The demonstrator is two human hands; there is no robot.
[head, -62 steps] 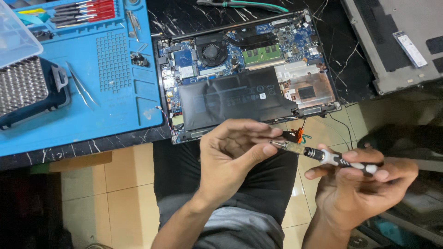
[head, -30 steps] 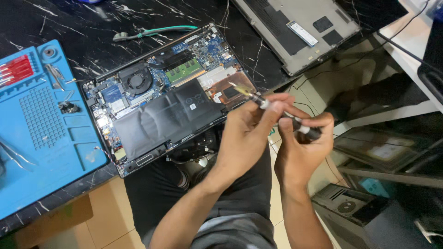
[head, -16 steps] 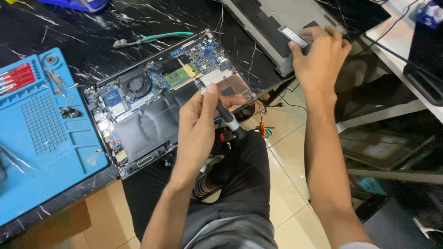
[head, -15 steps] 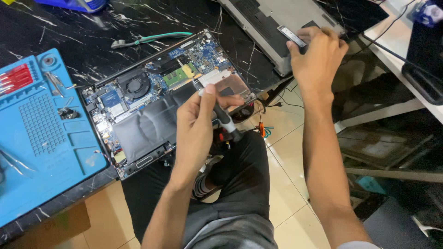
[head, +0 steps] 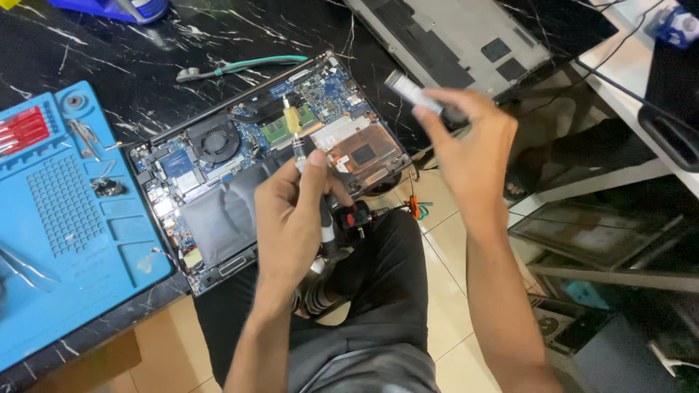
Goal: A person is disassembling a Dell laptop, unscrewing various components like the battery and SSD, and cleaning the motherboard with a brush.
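Left grip (head: 291, 211) (fist) around screwdriver (head: 325, 218)

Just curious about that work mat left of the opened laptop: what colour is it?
Bright blue. The work mat shows clearly in the head view, beside the opened laptop.

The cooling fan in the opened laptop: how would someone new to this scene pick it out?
Start at the opened laptop lying on the black marbled table, right of the blue work mat. The cooling fan sits in its upper left area, above the flat dark battery. It is the only round black part, with radial blades.
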